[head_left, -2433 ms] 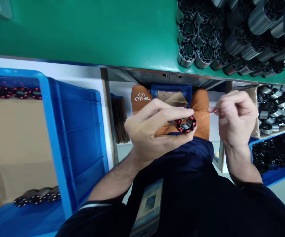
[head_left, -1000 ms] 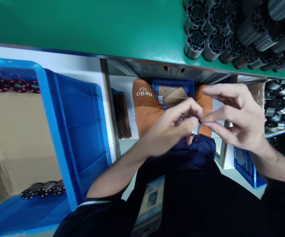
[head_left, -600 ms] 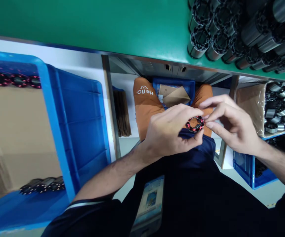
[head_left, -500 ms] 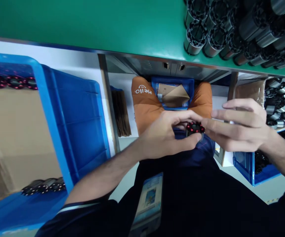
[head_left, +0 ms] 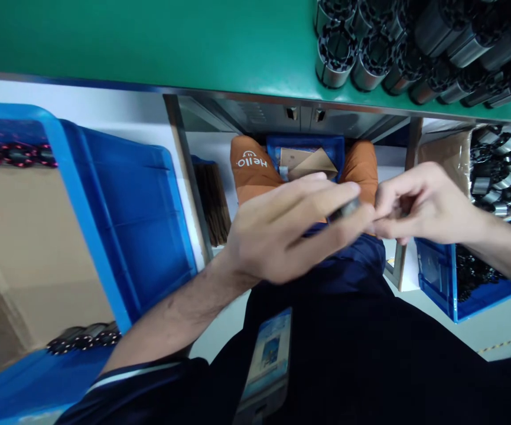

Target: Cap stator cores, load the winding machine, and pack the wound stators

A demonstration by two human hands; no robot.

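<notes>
Above my lap, my left hand (head_left: 288, 230) grips a small motor stator (head_left: 345, 209), a metal ring with dark plastic. The back of that hand faces up. Only a blurred strip of the stator shows between the fingers. My right hand (head_left: 427, 203) is just to the right, its thumb and fingers pinched together and meeting the left fingertips. Whatever lies in that pinch is too small or hidden to make out.
Metal cylinders with black toothed ends (head_left: 337, 56) stand on the green table (head_left: 149, 41). At left, a blue crate (head_left: 126, 206) holds cardboard and stators. More metal parts (head_left: 498, 165) fill a right-hand shelf, above a blue bin (head_left: 436, 277). A phone (head_left: 266, 360) hangs at my chest.
My left hand has rolled over, back upward, so the stator's red-dotted top is out of sight. The right fingers, stretched out before, have curled into a pinch. The view has shifted slightly.
</notes>
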